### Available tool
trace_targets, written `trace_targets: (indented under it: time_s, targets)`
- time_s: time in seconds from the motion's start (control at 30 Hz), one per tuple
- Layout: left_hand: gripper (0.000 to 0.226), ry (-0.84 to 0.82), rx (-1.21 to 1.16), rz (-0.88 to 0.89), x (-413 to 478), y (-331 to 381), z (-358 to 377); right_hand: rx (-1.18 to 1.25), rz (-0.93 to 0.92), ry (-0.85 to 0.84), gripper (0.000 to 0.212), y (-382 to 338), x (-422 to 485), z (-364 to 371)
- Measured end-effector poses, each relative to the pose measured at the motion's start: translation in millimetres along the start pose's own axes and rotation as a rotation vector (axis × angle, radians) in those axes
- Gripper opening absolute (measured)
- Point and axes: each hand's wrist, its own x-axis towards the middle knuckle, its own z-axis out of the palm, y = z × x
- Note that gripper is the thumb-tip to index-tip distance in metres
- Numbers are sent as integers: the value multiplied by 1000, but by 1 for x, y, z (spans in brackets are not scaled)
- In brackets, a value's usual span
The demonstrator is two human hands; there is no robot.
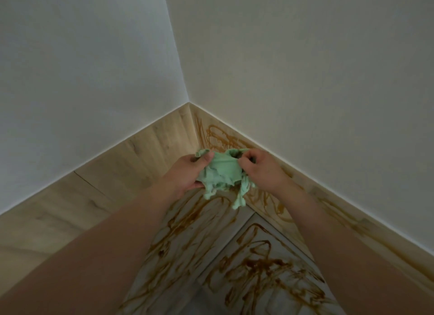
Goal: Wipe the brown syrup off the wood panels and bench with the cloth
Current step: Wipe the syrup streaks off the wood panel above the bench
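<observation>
Both hands hold a crumpled green cloth (222, 177) in the air before the corner: the left hand (187, 173) grips its left side, the right hand (257, 171) pinches its top edge. Brown syrup (256, 263) streaks the desk (187, 256) and the right wood panel (218, 136).

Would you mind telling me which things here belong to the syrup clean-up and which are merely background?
Part of the job:
- green cloth, gripped by the left hand and the right hand
- brown syrup
- wood panels
- bench

Background only:
- white walls
</observation>
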Motion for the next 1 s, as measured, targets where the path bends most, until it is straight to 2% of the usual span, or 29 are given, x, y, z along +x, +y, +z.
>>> trace_targets:
  time_s: [0.07, 0.23, 0.37, 0.5, 0.63, 0.7, 0.77, 0.83, 0.87, 0.97, 1.0]
  targets:
    - [37, -25, -99, -22, 7, -6, 3, 35, 18, 37, 19, 4, -1, -4]
    - [38, -38, -277, -12, 10, -3, 5, 14, 38, 23, 19, 7, 2, 2]
    - [40, -8, -260, 31, 12, 2, -3, 117, 157, 73, 28, 3, 13, 11]
    - [40, -96, -233, 57, 18, 7, -27, 132, 166, 155, 15, 0, 25, 18]
    - [25, -198, -295, 54, 33, 17, -49, -3, 214, 59, 24, -1, 38, 28]
    - [17, -203, -321, 58, 31, 28, -53, 102, 315, 29, 47, -10, 43, 35]
    - [35, -205, -281, 43, 34, 33, -52, 168, 355, 7, 59, -19, 50, 43]
    - [56, -242, -376, -67, 42, 31, -58, 130, 297, 8, 43, -24, 59, 54]
    - [54, -246, -403, -121, 48, 28, -64, 109, 257, 29, 36, -29, 62, 58]
    - [26, -219, -167, -146, 71, 16, -86, 156, 204, 106, 27, -44, 80, 70]
    - [22, -206, -57, -141, 78, 11, -91, 178, 197, 106, 22, -46, 86, 70]
